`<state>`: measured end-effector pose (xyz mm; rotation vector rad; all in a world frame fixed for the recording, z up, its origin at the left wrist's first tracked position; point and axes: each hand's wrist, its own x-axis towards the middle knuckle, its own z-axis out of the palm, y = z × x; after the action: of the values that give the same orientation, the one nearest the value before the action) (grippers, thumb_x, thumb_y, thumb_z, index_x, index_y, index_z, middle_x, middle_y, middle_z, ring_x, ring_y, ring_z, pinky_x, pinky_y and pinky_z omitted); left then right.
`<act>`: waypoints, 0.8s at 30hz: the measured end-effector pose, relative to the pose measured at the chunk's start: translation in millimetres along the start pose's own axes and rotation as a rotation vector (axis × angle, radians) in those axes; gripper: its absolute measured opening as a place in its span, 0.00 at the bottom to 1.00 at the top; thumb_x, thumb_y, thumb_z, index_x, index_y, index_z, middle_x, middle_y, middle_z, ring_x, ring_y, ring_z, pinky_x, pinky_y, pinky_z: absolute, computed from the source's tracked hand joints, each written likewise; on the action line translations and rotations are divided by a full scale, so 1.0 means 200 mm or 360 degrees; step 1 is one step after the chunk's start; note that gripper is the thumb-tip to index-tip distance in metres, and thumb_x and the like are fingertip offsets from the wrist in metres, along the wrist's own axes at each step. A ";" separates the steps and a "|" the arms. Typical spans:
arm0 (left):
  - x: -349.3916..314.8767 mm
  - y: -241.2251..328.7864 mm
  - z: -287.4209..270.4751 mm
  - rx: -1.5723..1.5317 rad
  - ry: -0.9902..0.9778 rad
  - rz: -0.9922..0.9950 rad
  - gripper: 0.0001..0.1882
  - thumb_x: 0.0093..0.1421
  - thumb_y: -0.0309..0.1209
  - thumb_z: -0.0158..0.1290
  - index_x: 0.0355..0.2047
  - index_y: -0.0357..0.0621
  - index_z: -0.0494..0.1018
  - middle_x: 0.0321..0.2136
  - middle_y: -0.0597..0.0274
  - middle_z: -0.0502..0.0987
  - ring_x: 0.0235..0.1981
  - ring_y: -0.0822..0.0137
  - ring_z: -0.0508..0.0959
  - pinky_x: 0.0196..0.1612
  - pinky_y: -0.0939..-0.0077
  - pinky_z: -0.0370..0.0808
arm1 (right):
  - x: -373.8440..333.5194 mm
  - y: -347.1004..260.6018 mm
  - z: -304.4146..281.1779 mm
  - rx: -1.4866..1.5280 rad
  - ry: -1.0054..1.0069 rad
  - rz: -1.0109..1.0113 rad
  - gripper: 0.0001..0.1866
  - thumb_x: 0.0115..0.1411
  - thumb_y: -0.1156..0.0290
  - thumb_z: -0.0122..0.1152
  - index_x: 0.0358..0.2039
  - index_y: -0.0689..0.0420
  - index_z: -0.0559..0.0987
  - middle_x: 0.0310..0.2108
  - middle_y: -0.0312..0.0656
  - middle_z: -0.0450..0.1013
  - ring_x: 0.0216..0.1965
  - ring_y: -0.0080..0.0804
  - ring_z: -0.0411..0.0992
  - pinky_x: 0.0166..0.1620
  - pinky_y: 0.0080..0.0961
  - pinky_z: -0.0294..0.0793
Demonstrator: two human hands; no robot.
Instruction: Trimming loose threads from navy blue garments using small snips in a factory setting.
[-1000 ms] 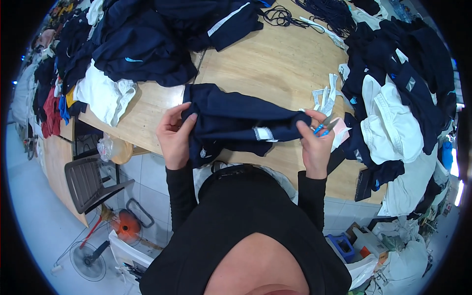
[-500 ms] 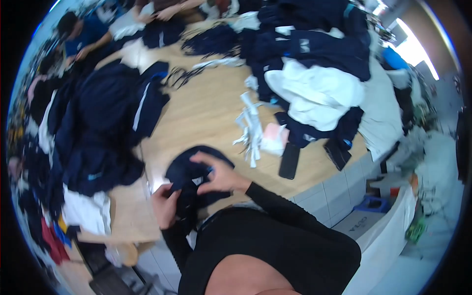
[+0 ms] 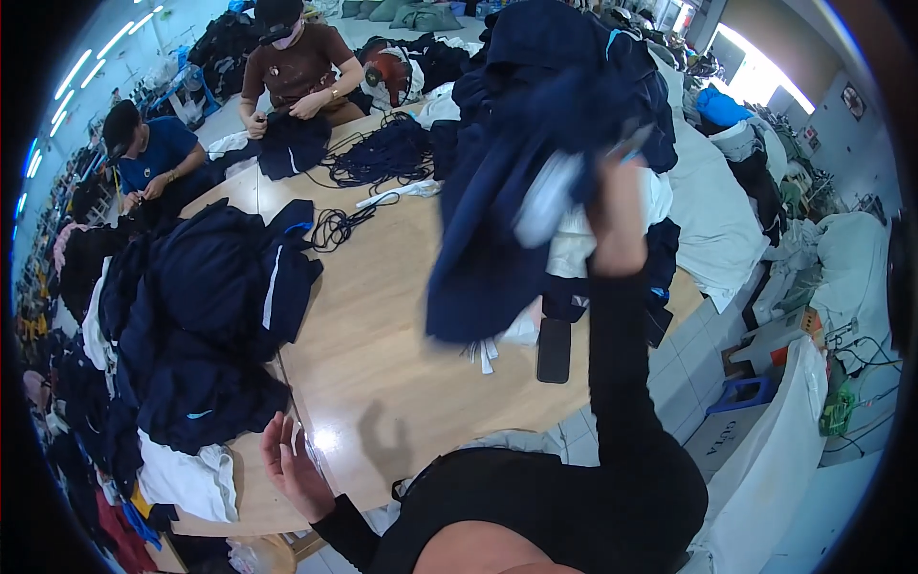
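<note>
A navy garment (image 3: 488,230) with a white patch hangs from my right hand (image 3: 622,220), stretched out toward the far right of the table. Motion blurs both, and the fingertips are partly lost against the cloth. My left hand (image 3: 295,469) hovers at the table's near left edge, fingers apart and holding nothing. Close by it lies a heap of navy garments (image 3: 186,306), with a white cloth (image 3: 189,478) beneath its near end. Behind the raised garment, more navy clothing (image 3: 535,38) is piled up, and white cloth (image 3: 572,251) shows partly under it.
On the wooden table (image 3: 354,306) are a black phone (image 3: 554,350), dark cords (image 3: 382,153) and white strips (image 3: 486,356). Two people sit at the far left, handling dark cloth (image 3: 295,143). Right of the table stand a box (image 3: 732,435) and a white sack (image 3: 775,459).
My right hand has carried the navy garment from close to my body out to the far right. The left hand has let go and moved down-left. The view has tilted up.
</note>
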<state>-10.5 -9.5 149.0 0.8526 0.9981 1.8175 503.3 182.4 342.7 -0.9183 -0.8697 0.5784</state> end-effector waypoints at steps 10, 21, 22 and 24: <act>-0.06 -0.02 -0.04 0.0163 0.0161 -0.0066 0.23 0.78 0.39 0.50 0.62 0.32 0.74 0.63 0.47 0.78 0.64 0.58 0.76 0.67 0.58 0.71 | -0.31 0.28 -0.45 -0.0662 0.0527 -0.0221 0.14 0.74 0.65 0.66 0.49 0.64 0.83 0.45 0.46 0.84 0.39 0.33 0.86 0.29 0.21 0.75; 0.08 0.31 0.95 -0.0485 -0.1721 -0.0110 0.45 0.79 0.61 0.28 0.58 0.28 0.79 0.58 0.31 0.79 0.65 0.36 0.75 0.70 0.40 0.67 | -0.78 0.59 -0.46 -0.1014 0.0102 0.0389 0.12 0.74 0.74 0.59 0.48 0.71 0.83 0.38 0.50 0.83 0.22 0.30 0.81 0.27 0.25 0.80; 0.08 0.39 1.03 -0.0569 -0.1924 -0.0122 0.50 0.78 0.64 0.24 0.59 0.27 0.78 0.58 0.30 0.79 0.65 0.34 0.75 0.70 0.37 0.65 | -0.75 0.56 -0.47 -0.1024 0.0119 0.0387 0.12 0.74 0.74 0.59 0.48 0.71 0.83 0.38 0.50 0.83 0.22 0.30 0.81 0.27 0.25 0.80; 0.04 0.54 1.18 -0.0771 -0.2097 -0.0088 0.56 0.75 0.69 0.18 0.62 0.25 0.75 0.59 0.28 0.78 0.65 0.31 0.74 0.70 0.32 0.63 | -0.71 0.52 -0.47 -0.1008 0.0124 0.0269 0.11 0.74 0.75 0.59 0.48 0.70 0.83 0.38 0.49 0.84 0.22 0.28 0.80 0.28 0.25 0.81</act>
<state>148.2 33.0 350.9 1.3450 -0.2510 0.9647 499.5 87.1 166.6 -1.5895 -0.9256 0.4076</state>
